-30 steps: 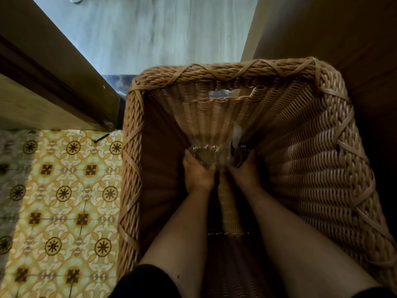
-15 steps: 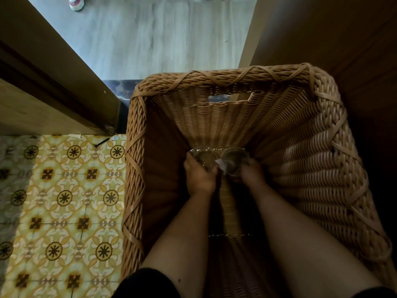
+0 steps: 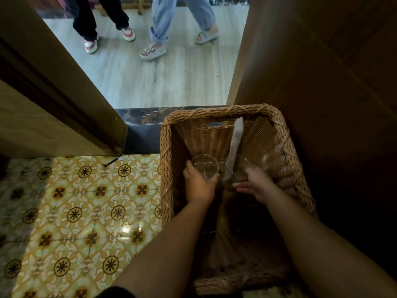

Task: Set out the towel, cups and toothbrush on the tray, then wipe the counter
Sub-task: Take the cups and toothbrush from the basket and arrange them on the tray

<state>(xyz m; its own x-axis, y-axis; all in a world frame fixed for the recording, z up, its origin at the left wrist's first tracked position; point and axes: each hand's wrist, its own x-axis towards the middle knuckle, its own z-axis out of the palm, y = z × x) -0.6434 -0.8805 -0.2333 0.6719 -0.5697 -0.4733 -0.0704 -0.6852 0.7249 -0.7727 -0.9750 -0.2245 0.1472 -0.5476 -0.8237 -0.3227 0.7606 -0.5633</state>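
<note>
**Both hands in the wicker basket, a glass in each**

The left hand [image 3: 198, 186] grips a clear glass cup [image 3: 204, 167] by its side, mouth up; the right hand [image 3: 254, 184] cradles a second glass cup [image 3: 238, 168], blurred, with a white wrapped toothbrush [image 3: 235, 145] standing up beside it; both sit inside the woven basket [image 3: 167, 168], which rests on yellow patterned tile [image 3: 86, 201] against a wooden panel [image 3: 322, 82]; two people's legs [image 3: 154, 22] stand beyond the doorway.
</note>
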